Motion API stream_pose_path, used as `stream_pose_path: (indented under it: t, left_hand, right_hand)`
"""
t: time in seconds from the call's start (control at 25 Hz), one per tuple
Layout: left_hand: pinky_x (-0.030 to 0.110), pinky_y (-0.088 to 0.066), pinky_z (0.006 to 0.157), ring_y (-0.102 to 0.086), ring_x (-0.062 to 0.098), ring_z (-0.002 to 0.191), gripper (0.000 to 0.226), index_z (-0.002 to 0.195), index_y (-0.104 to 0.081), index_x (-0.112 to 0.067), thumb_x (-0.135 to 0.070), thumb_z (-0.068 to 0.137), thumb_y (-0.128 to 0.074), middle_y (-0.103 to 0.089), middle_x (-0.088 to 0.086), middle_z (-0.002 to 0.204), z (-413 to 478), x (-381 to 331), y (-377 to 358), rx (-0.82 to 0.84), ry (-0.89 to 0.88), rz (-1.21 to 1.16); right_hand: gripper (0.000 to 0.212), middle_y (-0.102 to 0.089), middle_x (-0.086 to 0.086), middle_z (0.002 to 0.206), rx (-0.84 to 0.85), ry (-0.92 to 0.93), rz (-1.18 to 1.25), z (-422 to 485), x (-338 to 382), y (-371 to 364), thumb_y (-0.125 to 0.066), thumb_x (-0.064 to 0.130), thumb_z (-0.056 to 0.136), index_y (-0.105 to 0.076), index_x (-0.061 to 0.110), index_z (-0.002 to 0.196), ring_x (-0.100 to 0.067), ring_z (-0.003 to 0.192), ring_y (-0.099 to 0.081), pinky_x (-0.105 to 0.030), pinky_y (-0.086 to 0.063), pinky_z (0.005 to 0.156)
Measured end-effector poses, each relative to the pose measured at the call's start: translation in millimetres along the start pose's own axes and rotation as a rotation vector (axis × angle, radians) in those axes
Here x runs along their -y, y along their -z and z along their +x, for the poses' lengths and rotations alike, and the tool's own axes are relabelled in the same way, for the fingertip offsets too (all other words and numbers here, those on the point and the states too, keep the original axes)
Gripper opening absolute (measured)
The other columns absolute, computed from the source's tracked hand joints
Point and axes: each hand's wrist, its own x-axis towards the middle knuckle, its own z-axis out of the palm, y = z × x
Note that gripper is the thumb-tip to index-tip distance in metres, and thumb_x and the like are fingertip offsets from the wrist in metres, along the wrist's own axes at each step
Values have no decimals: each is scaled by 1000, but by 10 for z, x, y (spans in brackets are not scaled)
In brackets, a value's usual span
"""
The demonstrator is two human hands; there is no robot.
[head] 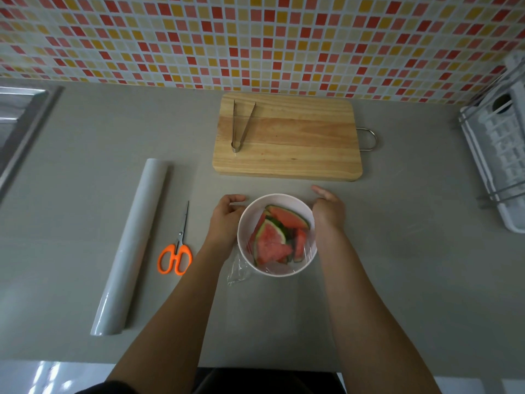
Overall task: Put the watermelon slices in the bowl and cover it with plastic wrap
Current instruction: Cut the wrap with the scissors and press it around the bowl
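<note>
Head view: left hand [227,215], right hand [327,209] flank plastic-wrapped bowl [279,199].

tongs [241,127] on board [298,143] — behind bowl [250,211]

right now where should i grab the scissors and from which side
Take the scissors by the orange handle loops, coming from the near edge of the counter. They lie flat and closed, loops toward you, blades pointing away at the wall, so a grip there probably keeps fingers off the tips.
</note>
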Motion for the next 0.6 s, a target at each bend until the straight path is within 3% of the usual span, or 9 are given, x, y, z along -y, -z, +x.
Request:
stream_pose_path:
  t: [0.08, 0.2, 0.24, 0.28, 0.36, 0.44, 0.52, 0.6]
  left_hand:
    - [31, -57, 59, -65, 23, 72, 17, 95, -58, -16, -2, 86, -57, -65, 8, 87, 23, 3, 17, 10, 11, 4]
    - [37, -57, 63, -66, 25, 73, 16, 93, -60, -18, -4, 85, -59, -67, 11, 88, 47, 5, 20, -2, 19, 33]
    - [41, -57, 67, -66, 27, 75, 16, 92, -61, -19, -5, 85, -59, -68, 11, 89, 56, 2, 22, -11, 16, 51]
    - [44, -57, 70, -66, 29, 77, 16, 92, -61, -20, -6, 84, -60, -68, 12, 90, 59, -2, 24, -16, 14, 67]
    - [46, -56, 73, -66, 30, 79, 15, 92, -62, -21, -8, 83, -62, -70, 12, 92, 50, -13, 22, -13, 11, 72]
    - [44, -56, 72, -67, 30, 79, 14, 91, -62, -21, -10, 82, -63, -70, 11, 90, 40, -21, 22, -13, 8, 61]
    - [43, -56, 72, -67, 31, 79, 13, 90, -63, -20, -10, 81, -63, -71, 13, 90, 47, -13, 12, -16, 5, 66]
    - [41, -57, 69, -67, 30, 77, 12, 86, -65, -19, -9, 80, -64, -71, 14, 87, 49, -9, 1, -23, 5, 67]
  right_hand:
    - [50, -59, -11, 126, -108, -82, 54, 22, -31, 33, -32, -5, 82, -63, 15, 115, -29, 115, -56, -38, -43, 101]
    - [36, -53, -25, 127, -358, -151, 404, -68, -46, 144, -32, 15, 95, -51, -2, 120, -39, 117, -50, -42, -38, 98]
    - [34, -57, -20, 120, -458, -39, 517, -142, -25, 186, -33, 21, 94, -55, 4, 112, -34, 113, -52, -34, -39, 92]
    - [29, -60, -12, 113, -444, 152, 564, -217, -13, 208, -34, 23, 90, -59, 13, 101, -26, 108, -55, -26, -38, 87]
    - [33, -59, -4, 120, -41, 520, 373, -348, -67, 221, -32, 26, 90, -62, 26, 103, -11, 114, -53, -17, -37, 93]
    - [48, -51, 0, 136, 368, 644, 63, -374, -205, 212, -24, 45, 93, -55, 25, 124, -4, 127, -43, -18, -32, 104]
    - [75, -51, 5, 135, 492, 592, -16, -338, -273, 208, -17, 72, 84, -50, 25, 130, 3, 124, -45, -11, -35, 98]
    - [84, -58, 10, 125, 461, 541, 27, -328, -289, 171, -13, 82, 74, -57, 29, 122, 8, 111, -53, -6, -41, 86]
